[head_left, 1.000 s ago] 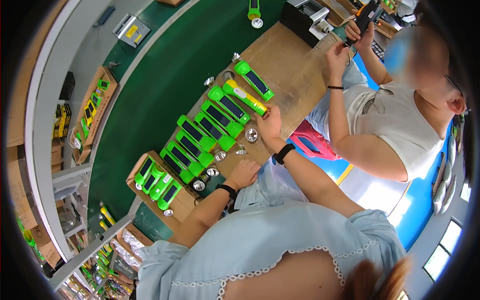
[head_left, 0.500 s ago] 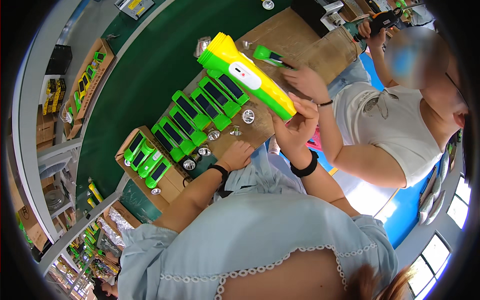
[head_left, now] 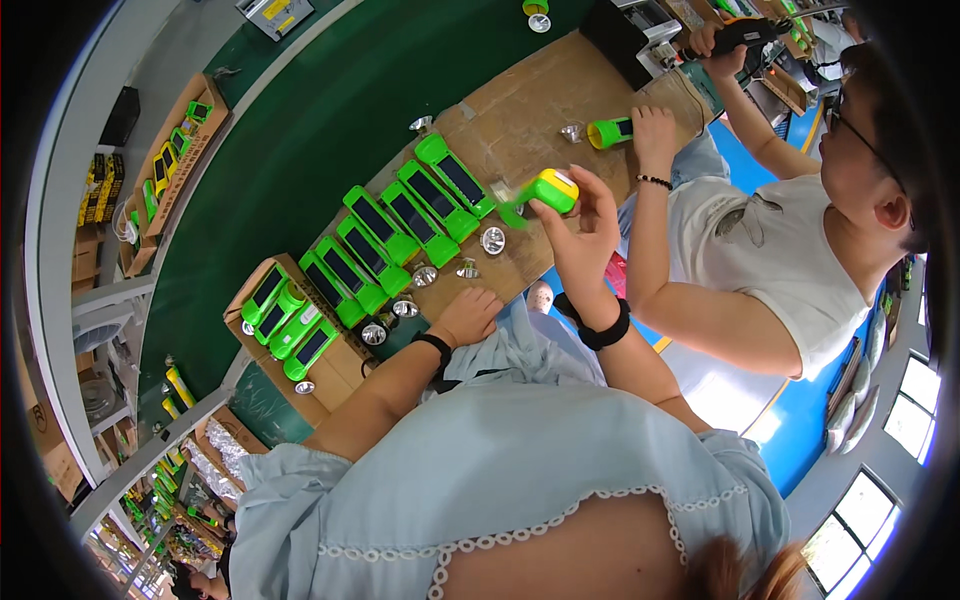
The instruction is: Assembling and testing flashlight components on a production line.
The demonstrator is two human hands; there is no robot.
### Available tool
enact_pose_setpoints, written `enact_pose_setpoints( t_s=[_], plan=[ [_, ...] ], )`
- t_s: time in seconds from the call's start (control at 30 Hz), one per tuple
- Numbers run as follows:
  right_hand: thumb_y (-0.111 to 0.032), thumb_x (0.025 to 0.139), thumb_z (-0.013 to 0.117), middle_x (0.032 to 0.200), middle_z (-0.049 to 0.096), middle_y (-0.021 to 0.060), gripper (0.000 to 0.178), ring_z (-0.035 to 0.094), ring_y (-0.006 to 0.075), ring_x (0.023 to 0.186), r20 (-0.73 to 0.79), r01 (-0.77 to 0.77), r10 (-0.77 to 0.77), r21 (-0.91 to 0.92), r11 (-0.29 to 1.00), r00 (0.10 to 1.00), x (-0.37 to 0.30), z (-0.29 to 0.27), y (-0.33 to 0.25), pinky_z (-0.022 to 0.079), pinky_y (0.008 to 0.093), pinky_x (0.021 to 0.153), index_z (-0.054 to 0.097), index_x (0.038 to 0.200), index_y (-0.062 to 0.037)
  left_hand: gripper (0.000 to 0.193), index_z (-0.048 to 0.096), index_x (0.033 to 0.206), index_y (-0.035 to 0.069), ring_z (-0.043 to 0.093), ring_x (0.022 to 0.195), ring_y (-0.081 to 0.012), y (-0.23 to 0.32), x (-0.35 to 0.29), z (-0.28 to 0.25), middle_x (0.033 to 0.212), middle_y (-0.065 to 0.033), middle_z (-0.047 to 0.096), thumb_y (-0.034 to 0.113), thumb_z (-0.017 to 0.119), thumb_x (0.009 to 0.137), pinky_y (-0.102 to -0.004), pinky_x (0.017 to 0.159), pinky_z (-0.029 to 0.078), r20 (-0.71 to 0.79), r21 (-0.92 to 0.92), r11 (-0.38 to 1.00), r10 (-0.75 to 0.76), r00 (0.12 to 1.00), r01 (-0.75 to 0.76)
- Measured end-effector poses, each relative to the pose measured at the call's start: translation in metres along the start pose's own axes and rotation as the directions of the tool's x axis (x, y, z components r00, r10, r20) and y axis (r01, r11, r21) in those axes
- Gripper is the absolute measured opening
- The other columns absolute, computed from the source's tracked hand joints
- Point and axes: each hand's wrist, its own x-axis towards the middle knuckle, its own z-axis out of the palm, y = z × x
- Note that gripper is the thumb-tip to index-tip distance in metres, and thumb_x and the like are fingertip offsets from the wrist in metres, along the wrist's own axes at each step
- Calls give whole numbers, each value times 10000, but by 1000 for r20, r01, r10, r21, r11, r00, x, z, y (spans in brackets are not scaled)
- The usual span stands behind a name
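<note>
Open cardboard box, upper left: held several green torches and a yellow one, standing in a line. Second box, lower left: held silvery wrapped material, contents unclear. Carton, left end of the work surface: held four green torches side by side, three showing dark panels, one a pale panel.

Cardboard sheet, centre: bore a slanting row of green torches with dark panels, set close together; round reflectors lay along its near side.

Left hand: rested at the near table edge, fingers close together; palm hidden, so its grip could not be told. Right hand: clamped, thumb and fingers, on one green-and-yellow torch, raised above the sheet, its left end blurred.

Co-worker's hands, farther right: one on a green torch, near a loose reflector; the other around a dark power tool.
</note>
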Motion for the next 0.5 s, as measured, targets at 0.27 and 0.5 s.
enact_pose_setpoints(
  t_s=[0.27, 0.5],
  plan=[
    [-80, 694, 764, 695, 499, -62, 427, 331, 19, 558, 118, -421, 406, 157, 893, 906, 2, 12, 42, 273, 164, 484, 587, 1072, 11, 240, 506, 867, 69, 490, 832, -273, -4, 1, 0, 847, -96, 488, 200, 582, 680, -370, 716, 397, 3, -27, 999, 21, 1000, -21],
    [-220, 712, 723, 642, 536, 107, 330, 496, 167, 546, 261, -246, 333, -314, 917, 906, 50, 49, 57, 405, 296, 513, 644, 947, -1, 249, 503, 872, 69, 488, 862, -276, -5, -3, 1, 860, -99, 488, 200, 587, 678, -372, 744, 393, 57, -55, 998, 9, 998, -6]
  ],
)
